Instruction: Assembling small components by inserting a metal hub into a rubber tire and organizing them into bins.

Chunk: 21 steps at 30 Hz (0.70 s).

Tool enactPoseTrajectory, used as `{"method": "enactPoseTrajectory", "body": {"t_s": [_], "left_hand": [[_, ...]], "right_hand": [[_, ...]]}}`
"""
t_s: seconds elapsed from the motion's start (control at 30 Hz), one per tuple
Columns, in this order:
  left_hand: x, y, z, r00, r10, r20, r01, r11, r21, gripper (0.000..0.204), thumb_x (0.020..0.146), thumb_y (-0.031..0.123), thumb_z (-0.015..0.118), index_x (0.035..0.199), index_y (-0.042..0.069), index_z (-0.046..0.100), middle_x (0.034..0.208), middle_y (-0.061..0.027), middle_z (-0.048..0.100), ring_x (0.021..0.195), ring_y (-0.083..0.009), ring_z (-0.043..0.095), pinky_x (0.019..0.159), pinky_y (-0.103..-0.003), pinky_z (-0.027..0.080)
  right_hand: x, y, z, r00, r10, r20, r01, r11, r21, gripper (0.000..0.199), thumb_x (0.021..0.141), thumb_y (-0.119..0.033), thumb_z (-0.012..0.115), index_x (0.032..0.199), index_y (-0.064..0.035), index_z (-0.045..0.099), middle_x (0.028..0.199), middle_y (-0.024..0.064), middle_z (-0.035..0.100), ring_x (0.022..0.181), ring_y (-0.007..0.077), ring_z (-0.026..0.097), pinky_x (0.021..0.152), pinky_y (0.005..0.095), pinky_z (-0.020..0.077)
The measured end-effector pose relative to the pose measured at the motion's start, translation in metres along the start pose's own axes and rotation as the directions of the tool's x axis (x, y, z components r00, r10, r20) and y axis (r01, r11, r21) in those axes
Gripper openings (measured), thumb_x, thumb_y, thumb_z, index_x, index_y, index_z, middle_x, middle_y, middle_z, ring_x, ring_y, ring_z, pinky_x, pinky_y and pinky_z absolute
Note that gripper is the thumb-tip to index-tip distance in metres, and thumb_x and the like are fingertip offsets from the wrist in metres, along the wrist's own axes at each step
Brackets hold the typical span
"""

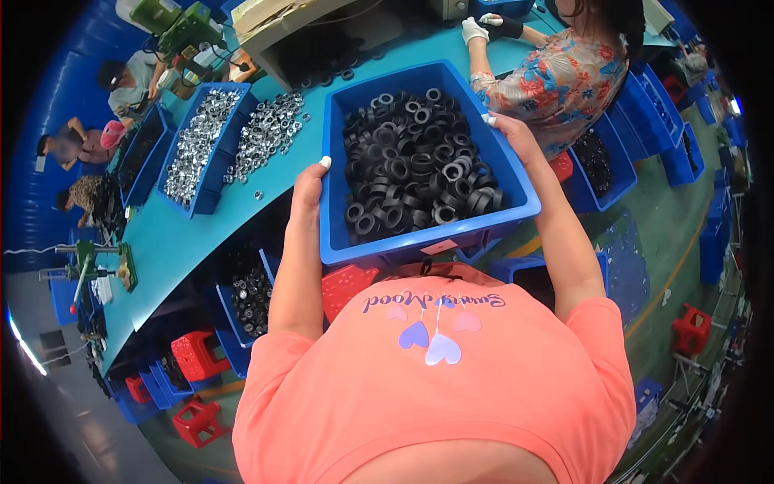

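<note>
1. The large blue bin [427, 240], landmark for every place below, is in front of the person's coral shirt [435, 403], between both hands. Its far part overlaps the teal surface [173, 254] in view and its near end reaches past the edge; whether it rests there I cannot tell.
2. Inside the bin lies a deep, jumbled heap of black rings [415, 157].
3. The left grip [308, 185] grasps the bin's left side, its thumb tip capped in white.
4. The right grip [508, 133] grasps the bin's right side, also with a white-capped tip.
5. Just beyond the bin's far left corner, a few loose black rings [326, 80] lie on the surface, before a pale box with a dark opening [262, 52].
6. Left of the bin, loose shiny metal parts [262, 133] are strewn beside a smaller blue tub [219, 173] filled with similar pieces.
7. Right of the bin's far end, a co-worker in a floral shirt [556, 89] has a white-gloved hand [474, 31] at the surface.
8. Farther out, a green hand press [85, 262] is well left of the bin, and a red stool [197, 355] is below and left of it.
</note>
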State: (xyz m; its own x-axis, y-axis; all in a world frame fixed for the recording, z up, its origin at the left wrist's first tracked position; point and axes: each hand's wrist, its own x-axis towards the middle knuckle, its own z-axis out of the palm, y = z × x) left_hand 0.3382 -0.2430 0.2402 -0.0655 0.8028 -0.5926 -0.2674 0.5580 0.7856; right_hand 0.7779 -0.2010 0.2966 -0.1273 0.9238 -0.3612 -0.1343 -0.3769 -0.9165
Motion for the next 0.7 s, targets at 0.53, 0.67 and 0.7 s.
{"method": "enactPoseTrajectory", "body": {"t_s": [0.53,0.67,0.7], "left_hand": [[-0.021,-0.021,-0.012,0.961,0.276,-0.001,-0.275,0.958,-0.079,0.044,0.106,0.017,0.051,0.146,0.001,0.054,0.125,-0.0109,0.069,0.102,-0.0155,0.069,0.085,-0.03,0.057],[-0.03,-0.048,-0.015,0.91,0.415,0.027,-0.401,0.893,-0.205,0.047,0.11,0.028,0.044,0.147,0.002,0.055,0.128,-0.0112,0.068,0.104,-0.0139,0.067,0.087,-0.028,0.055],[-0.027,-0.045,-0.02,0.902,0.425,0.069,-0.401,0.887,-0.228,0.048,0.11,0.031,0.043,0.146,0.002,0.055,0.128,-0.0118,0.068,0.106,-0.0152,0.067,0.088,-0.029,0.055]], "right_hand": [[0.0,0.052,0.003,0.676,-0.73,0.096,0.735,0.677,-0.028,0.025,0.084,-0.018,0.049,0.073,-0.0037,0.066,0.082,0.0091,0.064,0.102,0.0222,0.059,0.099,0.0366,0.0422],[0.003,0.047,0.002,0.628,-0.727,0.277,0.755,0.656,0.011,0.027,0.082,-0.021,0.047,0.067,-0.0036,0.061,0.075,0.0098,0.062,0.105,0.027,0.056,0.105,0.0411,0.0392],[0.006,0.045,0.002,0.621,-0.735,0.272,0.759,0.65,0.021,0.026,0.082,-0.02,0.048,0.067,-0.0033,0.06,0.075,0.0097,0.061,0.102,0.0268,0.056,0.103,0.0404,0.0396]]}}
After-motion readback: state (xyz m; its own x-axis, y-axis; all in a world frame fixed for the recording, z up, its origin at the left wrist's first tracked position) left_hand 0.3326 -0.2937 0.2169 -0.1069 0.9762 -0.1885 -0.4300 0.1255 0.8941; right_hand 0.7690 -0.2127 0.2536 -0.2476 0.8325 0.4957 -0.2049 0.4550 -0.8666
